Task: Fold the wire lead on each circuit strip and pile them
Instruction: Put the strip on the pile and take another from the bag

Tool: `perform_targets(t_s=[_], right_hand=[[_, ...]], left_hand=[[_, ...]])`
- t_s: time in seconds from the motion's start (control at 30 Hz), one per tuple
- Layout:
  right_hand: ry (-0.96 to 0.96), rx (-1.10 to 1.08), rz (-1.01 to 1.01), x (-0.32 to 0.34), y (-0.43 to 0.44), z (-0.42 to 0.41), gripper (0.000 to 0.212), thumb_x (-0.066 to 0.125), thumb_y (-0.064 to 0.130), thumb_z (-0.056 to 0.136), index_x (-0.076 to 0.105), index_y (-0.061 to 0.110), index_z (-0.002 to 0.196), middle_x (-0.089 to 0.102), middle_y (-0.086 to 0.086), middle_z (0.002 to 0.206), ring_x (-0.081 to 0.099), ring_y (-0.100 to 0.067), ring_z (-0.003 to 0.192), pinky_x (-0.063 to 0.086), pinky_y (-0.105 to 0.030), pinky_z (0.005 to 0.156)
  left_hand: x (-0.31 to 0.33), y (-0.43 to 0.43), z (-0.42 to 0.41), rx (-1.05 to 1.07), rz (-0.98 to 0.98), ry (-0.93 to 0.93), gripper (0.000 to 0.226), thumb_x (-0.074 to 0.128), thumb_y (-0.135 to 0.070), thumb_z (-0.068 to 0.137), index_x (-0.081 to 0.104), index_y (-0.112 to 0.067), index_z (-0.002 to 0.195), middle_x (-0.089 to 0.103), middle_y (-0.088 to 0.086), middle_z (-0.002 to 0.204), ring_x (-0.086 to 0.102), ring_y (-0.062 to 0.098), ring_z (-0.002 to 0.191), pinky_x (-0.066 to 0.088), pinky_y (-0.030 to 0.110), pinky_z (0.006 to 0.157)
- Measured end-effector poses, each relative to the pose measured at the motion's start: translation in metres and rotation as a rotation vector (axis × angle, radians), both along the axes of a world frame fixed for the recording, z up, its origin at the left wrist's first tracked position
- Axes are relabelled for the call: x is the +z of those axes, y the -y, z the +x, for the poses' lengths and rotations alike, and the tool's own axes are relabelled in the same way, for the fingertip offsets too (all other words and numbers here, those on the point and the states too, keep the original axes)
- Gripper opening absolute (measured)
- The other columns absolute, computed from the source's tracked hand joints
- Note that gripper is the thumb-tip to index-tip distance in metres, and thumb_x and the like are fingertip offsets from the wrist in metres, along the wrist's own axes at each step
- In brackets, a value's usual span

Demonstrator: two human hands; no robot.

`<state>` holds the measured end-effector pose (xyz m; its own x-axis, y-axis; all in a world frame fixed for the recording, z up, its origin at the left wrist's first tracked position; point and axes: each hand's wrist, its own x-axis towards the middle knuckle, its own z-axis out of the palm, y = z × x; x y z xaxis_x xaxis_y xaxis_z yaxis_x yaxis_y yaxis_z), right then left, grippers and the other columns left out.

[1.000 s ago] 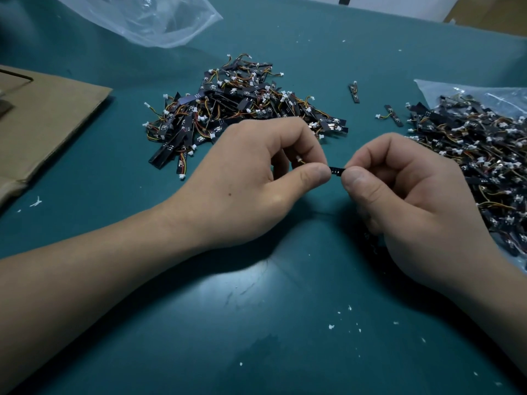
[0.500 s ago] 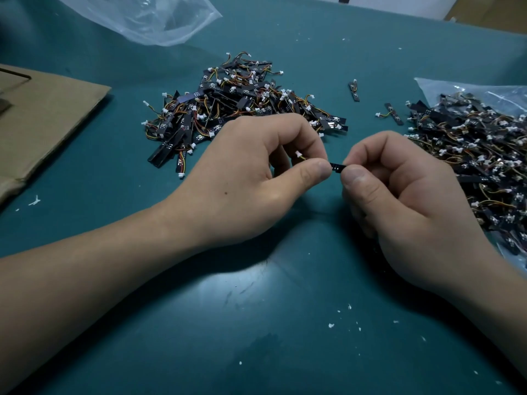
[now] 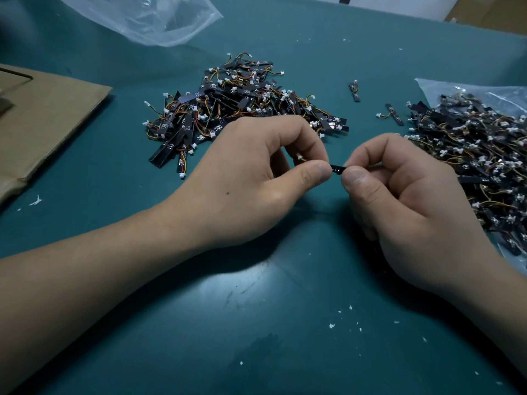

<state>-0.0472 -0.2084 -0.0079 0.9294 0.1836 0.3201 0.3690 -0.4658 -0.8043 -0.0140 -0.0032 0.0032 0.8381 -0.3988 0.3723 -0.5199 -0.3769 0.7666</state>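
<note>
Both the left hand (image 3: pixel 251 178) and right hand (image 3: pixel 410 201) pinch one strip (image 3: pixel 336 168) near the pile (image 3: pixel 242 109), probably steadying it to fold its wire.

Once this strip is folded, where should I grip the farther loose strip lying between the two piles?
Pinch the farther loose strip across its long edges near mid-length, coming straight down from above. It lies flat and alone on the teal mat, its white connector at the far end; the right hand looks nearer.
</note>
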Motion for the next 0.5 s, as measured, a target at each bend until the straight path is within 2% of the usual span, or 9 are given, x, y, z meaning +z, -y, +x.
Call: perform_targets(t_s=[0.1,0.2,0.37,0.5], right_hand=[[0.0,-0.003,0.006,0.0007,0.0,0.0005,0.011,0.055,0.043,0.096,0.057,0.033,0.093,0.054,-0.003,0.056,0.044,-0.028,0.046,0.04,-0.046,0.046],[-0.01,0.005,-0.015,0.0001,-0.0003,0.0007,0.011,0.054,0.043,0.096,0.056,0.033,0.093,0.052,-0.005,0.055,0.043,-0.03,0.046,0.04,-0.047,0.047],[-0.013,0.01,-0.013,0.0005,-0.0006,0.001,0.01,0.054,0.043,0.097,0.055,0.033,0.093,0.052,-0.007,0.055,0.043,-0.031,0.046,0.04,-0.048,0.046],[-0.015,0.009,-0.03,0.0003,-0.0006,0.0012,0.009,0.053,0.042,0.097,0.054,0.034,0.094,0.054,-0.006,0.055,0.043,-0.027,0.045,0.038,-0.041,0.047]], left_hand=[[0.0007,-0.0007,0.0002,-0.005,-0.001,-0.004,0.007,0.074,-0.023,0.091,0.07,-0.023,0.086,0.062,-0.023,0.07,0.064,0.017,0.062,0.051,0.03,0.061],[0.0009,-0.0011,0.0009,-0.015,0.019,-0.045,0.009,0.075,-0.023,0.091,0.07,-0.025,0.084,0.061,-0.025,0.064,0.062,0.012,0.056,0.047,0.021,0.054],[0.0003,-0.0002,0.0015,-0.004,-0.002,-0.042,0.008,0.074,-0.024,0.091,0.07,-0.023,0.084,0.061,-0.024,0.065,0.062,0.014,0.056,0.047,0.021,0.054],[-0.0004,-0.0001,0.0017,-0.016,0.033,-0.057,0.009,0.074,-0.023,0.092,0.07,-0.024,0.084,0.059,-0.028,0.063,0.053,0.004,0.052,0.038,0.012,0.053]])
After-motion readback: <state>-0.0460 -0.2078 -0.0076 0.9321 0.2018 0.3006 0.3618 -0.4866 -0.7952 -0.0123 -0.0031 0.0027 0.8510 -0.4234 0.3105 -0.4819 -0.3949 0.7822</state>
